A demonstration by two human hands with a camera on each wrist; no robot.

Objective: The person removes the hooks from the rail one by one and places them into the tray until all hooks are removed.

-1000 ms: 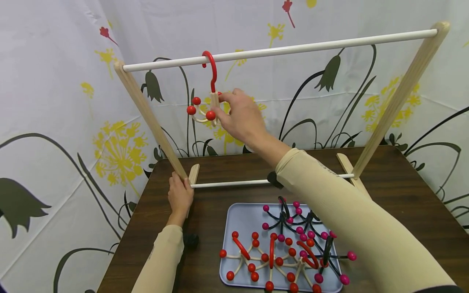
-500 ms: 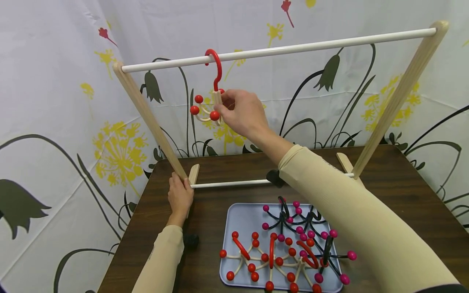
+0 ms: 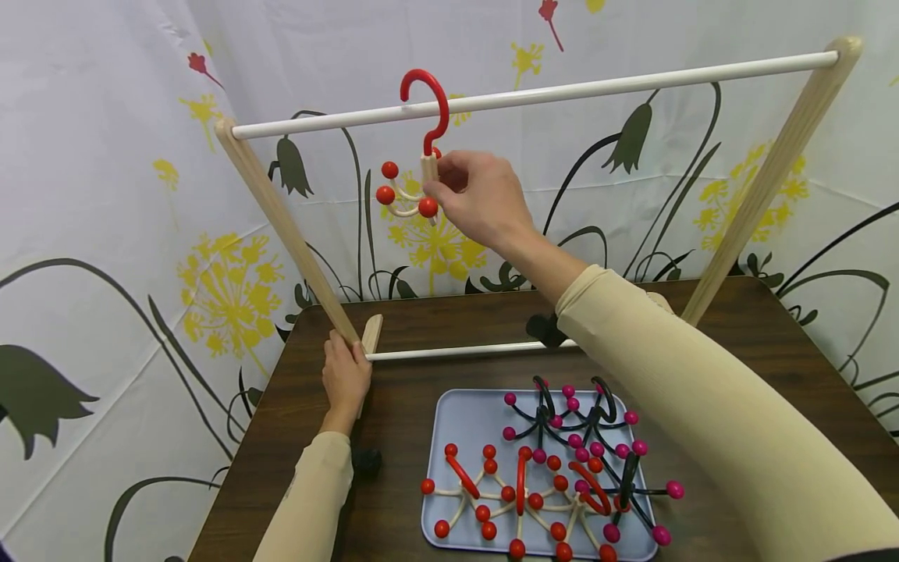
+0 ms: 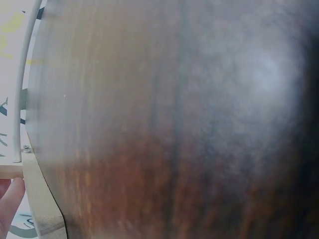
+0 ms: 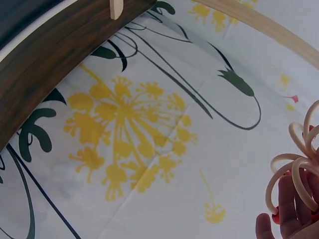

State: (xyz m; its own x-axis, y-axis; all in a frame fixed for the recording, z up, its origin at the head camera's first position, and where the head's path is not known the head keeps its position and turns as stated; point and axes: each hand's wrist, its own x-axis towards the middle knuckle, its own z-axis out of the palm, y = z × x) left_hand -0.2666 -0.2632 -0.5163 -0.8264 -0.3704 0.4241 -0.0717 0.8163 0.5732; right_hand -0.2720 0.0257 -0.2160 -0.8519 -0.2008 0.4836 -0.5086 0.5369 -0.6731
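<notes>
My right hand (image 3: 486, 197) pinches the cream stem of a small multi-armed hanging hook (image 3: 445, 117), with a red crook on top and red balls on its cream arms. The crook stands above the white top rod (image 3: 576, 94), its tip just over the rod and its shank in front. In the right wrist view, its cream loops (image 5: 294, 169) show beside my fingers. My left hand (image 3: 346, 382) grips the foot of the left wooden post (image 3: 288, 226). A fingertip (image 4: 14, 199) touches the wood in the left wrist view.
A grey-blue tray (image 3: 440, 437) on the dark table (image 3: 407, 437) bears several similar hooks, cream-and-red in front and black-and-pink behind. The right post (image 3: 772, 187) and lower white rod (image 3: 449, 351) complete the frame. A flowered cloth (image 3: 105, 117) hangs behind.
My right hand has moved right and up with the hook, whose crook has risen from around the top rod to above it. My left hand has stayed on the post.
</notes>
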